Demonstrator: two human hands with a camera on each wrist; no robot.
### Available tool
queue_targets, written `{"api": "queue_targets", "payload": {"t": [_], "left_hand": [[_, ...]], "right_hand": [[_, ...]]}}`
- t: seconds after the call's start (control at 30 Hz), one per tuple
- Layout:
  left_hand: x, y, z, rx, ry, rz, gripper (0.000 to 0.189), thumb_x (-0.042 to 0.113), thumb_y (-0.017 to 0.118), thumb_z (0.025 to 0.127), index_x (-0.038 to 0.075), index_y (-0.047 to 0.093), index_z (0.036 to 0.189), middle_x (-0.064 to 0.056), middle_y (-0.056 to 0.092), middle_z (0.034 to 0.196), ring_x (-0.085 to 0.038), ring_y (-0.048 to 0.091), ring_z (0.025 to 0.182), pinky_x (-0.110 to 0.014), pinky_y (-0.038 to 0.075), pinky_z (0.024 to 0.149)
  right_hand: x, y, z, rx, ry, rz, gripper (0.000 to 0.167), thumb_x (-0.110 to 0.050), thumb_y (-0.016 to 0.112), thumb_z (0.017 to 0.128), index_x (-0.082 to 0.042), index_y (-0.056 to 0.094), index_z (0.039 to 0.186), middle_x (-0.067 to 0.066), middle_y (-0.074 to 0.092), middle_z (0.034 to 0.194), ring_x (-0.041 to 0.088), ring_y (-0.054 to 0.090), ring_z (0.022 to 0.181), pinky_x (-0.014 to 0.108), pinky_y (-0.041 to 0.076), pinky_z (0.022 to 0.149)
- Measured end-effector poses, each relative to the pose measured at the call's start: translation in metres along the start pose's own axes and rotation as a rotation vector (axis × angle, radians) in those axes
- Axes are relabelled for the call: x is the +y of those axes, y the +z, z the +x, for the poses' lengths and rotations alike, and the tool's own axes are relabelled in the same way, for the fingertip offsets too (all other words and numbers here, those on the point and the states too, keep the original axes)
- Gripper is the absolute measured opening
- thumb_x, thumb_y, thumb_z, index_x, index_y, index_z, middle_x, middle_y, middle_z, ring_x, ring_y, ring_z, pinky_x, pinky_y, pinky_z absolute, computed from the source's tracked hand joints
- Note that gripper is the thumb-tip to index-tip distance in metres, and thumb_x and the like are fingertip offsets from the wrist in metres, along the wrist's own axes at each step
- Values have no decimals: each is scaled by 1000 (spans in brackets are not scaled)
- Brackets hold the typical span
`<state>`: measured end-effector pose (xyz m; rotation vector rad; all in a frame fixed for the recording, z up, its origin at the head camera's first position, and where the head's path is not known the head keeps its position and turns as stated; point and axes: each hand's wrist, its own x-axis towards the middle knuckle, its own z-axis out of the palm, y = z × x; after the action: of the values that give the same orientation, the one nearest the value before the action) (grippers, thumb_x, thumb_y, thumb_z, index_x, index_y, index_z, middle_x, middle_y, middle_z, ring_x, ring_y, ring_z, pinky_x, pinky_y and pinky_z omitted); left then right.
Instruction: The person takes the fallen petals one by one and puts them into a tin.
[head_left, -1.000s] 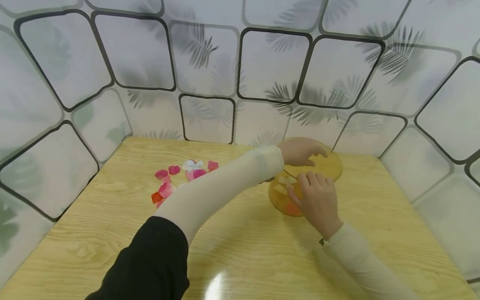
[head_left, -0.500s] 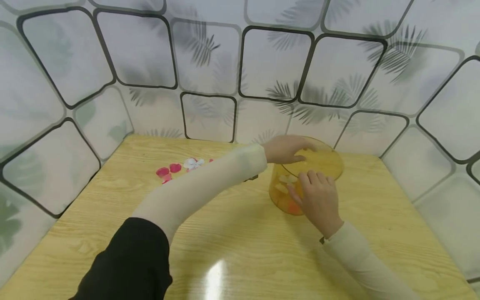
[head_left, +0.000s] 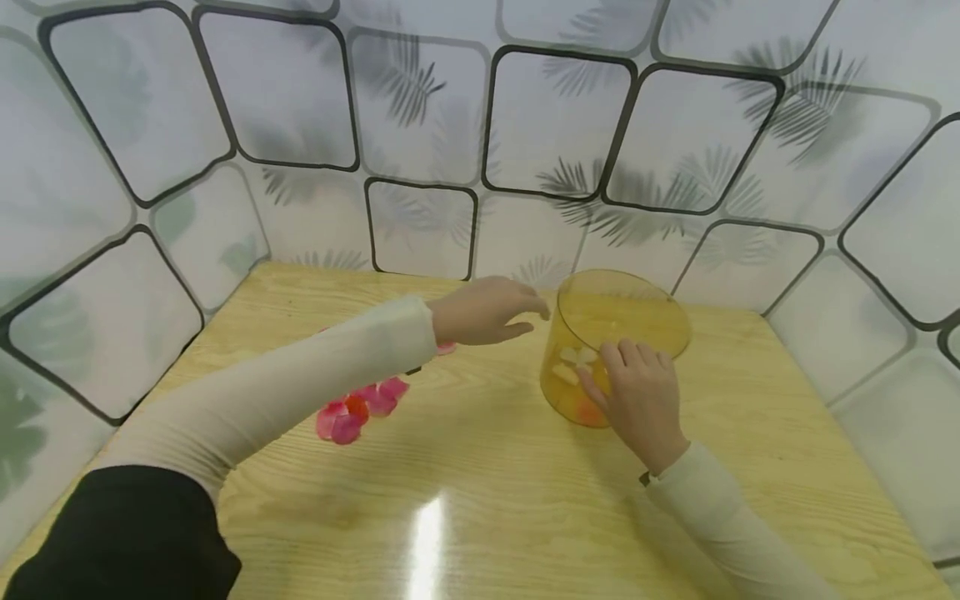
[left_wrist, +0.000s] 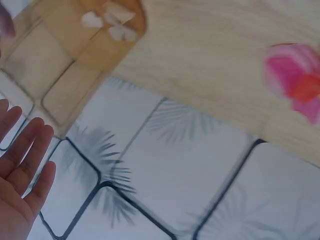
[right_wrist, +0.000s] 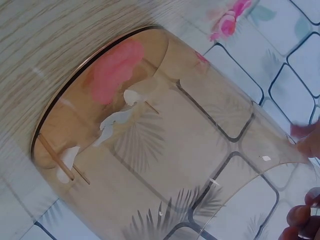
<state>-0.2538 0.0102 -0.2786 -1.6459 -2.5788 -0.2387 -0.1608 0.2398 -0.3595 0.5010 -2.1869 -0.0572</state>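
An amber see-through cylindrical container stands upright on the wooden table, its wide mouth facing up. My right hand holds its near rim, with the thumb on the outer wall and the fingers over the edge. White petals and a pinkish-red petal lie inside at the bottom, along with thin brown sticks. My left hand hovers left of the container, fingers loosely extended and holding nothing. Below its forearm lies a cluster of pink and red petals, partly hidden by the sleeve.
A pale wall covering with dark rounded outlines and leaf prints encloses the table at the back and sides. The container stands near the back right. Glare shows on the front of the tabletop.
My left hand has moved left from above the container's mouth to a spot beside it, with its forearm now covering other petals. The right hand stays on the rim.
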Motion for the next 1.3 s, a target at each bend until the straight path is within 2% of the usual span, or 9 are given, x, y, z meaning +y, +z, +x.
{"api": "queue_targets", "payload": {"t": [0.13,0.33,0.4,0.47,0.6,0.77,0.93,1.1,1.3], "left_hand": [[-6,10,-41,-63,-9,17,23,19,59,92,12,63,114,-4,66,110,-20,63,101,-35,50,91],[-19,33,-100,-155,-104,25,28,18,64,89,10,63,116,-5,67,114,-23,64,105,-38,50,94],[-24,40,-116,-183,-146,57,31,19,66,87,9,63,117,-6,67,115,-25,63,106,-39,49,95],[-29,47,-129,-205,-159,117,32,19,68,86,8,64,116,-6,68,114,-25,64,104,-39,51,93],[-38,60,-149,-215,-127,229,29,15,70,84,9,66,111,-6,70,106,-21,67,94,-35,54,85],[-45,75,-160,-194,-120,249,27,16,72,82,11,66,108,-5,69,101,-19,65,92,-35,54,83],[-49,85,-161,-181,-106,245,23,18,70,84,11,66,105,-3,68,97,-18,64,89,-35,53,83],[-49,86,-157,-193,-104,249,21,14,68,85,12,66,106,-2,69,99,-18,64,91,-35,53,86],[-52,86,-153,-228,-116,265,27,15,71,83,12,66,109,-3,69,103,-17,64,93,-33,52,88]], "right_hand": [[-1,0,1,-6,4,1,35,-36,60,83,-2,53,79,11,50,64,28,48,52,35,31,49],[-1,-1,1,-4,7,8,38,-39,56,86,-1,54,80,11,50,63,28,48,52,35,32,49],[-2,0,1,0,5,9,40,-40,54,88,-1,54,80,11,50,63,28,48,52,35,32,49],[-2,0,1,6,3,10,40,-40,54,88,-1,54,80,11,50,63,28,48,52,35,32,49],[-2,0,1,13,0,10,42,-41,52,89,0,55,80,11,50,63,28,47,51,35,31,48],[-3,-1,2,11,2,6,43,-42,50,90,0,55,80,12,50,63,28,48,51,36,32,48],[-3,-1,2,14,4,3,44,-43,48,91,0,55,81,12,51,63,28,48,52,35,31,49],[-3,-1,2,17,4,1,48,-45,42,94,-1,54,79,11,50,62,27,45,51,34,28,48],[-3,0,2,34,4,2,48,-44,41,95,-1,53,77,11,49,62,27,45,50,34,28,48]]}}
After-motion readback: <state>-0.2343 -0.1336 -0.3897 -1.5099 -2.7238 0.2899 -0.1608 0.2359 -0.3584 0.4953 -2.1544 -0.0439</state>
